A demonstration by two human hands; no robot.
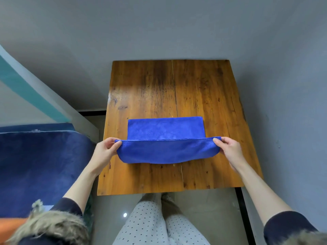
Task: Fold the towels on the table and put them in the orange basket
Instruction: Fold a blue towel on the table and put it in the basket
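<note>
Head view: both hands, left (pixel 104 150) and right (pixel 228 149), pinch the blue towel's (pixel 166 138) near corners above the table (pixel 159 85).

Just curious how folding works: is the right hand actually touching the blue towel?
Touching. The head view shows the right hand pinching the blue towel's lifted corner.

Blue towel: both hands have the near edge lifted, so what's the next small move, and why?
Probably carry that edge forward and lay it on the far edge. The left hand and right hand pinch the blue towel at its corners, its far half flat on the table.
</note>
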